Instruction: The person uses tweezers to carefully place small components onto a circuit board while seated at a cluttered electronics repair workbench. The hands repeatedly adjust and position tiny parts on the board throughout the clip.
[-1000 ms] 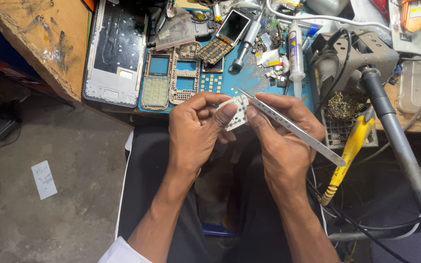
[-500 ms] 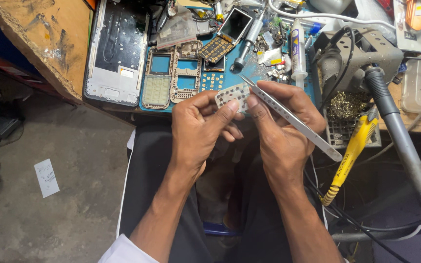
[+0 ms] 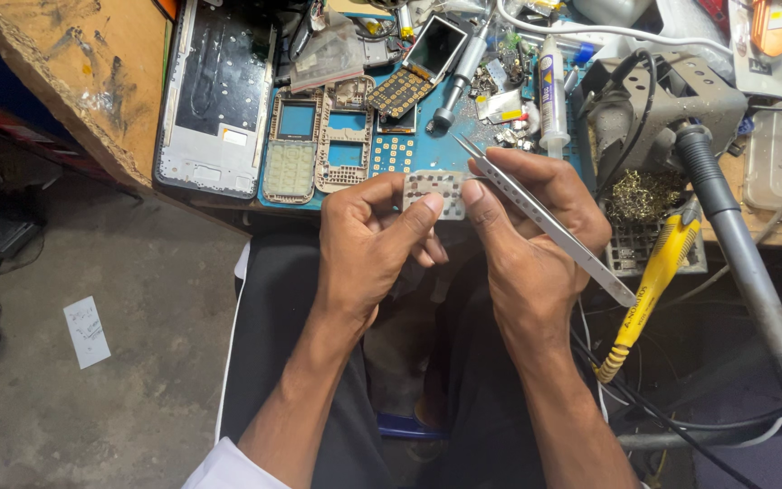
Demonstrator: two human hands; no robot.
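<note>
Both hands lift a small keypad (image 3: pixel 436 193) just above the bench edge, up where it can be seen. Left hand (image 3: pixel 373 240) pinches its left edge between thumb and forefinger; right hand (image 3: pixel 522 235) presses its right corner while gripping tweezers (image 3: pixel 545 222), tips (image 3: pixel 457 140) pointing away from it.

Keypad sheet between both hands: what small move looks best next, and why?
Probably bring the tweezers tip down onto the keypad sheet. The left hand and right hand pinch the sheet by its edges above the lap, while the tweezers lie along the right hand, tip pointing past the sheet, not touching it.
</note>
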